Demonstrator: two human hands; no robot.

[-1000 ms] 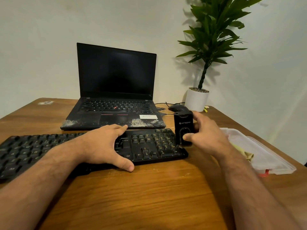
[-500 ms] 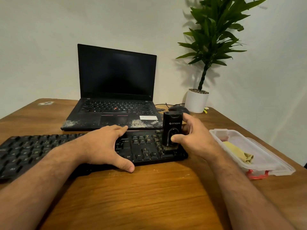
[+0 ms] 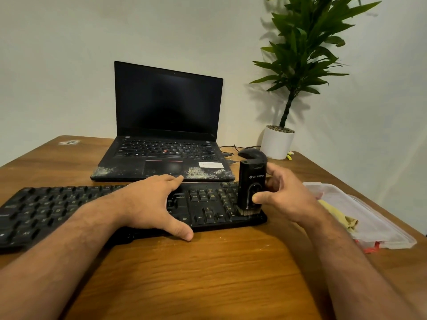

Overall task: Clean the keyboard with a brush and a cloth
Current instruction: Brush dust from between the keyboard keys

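Observation:
A long black keyboard (image 3: 208, 204) lies across the wooden table (image 3: 208, 273) in front of me. My left hand (image 3: 152, 204) spans its middle, fingers at the far edge and thumb on the near edge. My right hand (image 3: 284, 197) grips a black upright brush (image 3: 251, 185), whose pale bristles rest on the keys at the keyboard's right end. A yellow cloth (image 3: 337, 215) lies in a clear plastic box (image 3: 379, 229) to the right.
An open black laptop (image 3: 166, 139) stands just behind the keyboard. A black mouse (image 3: 248, 153) with its cable and a white plant pot (image 3: 277, 144) sit at the back right. The table's right edge runs close past the box.
My right hand brought the brush from beside the keyboard's right end onto the keys, and it now stands on the rightmost keys. My left hand has stayed put.

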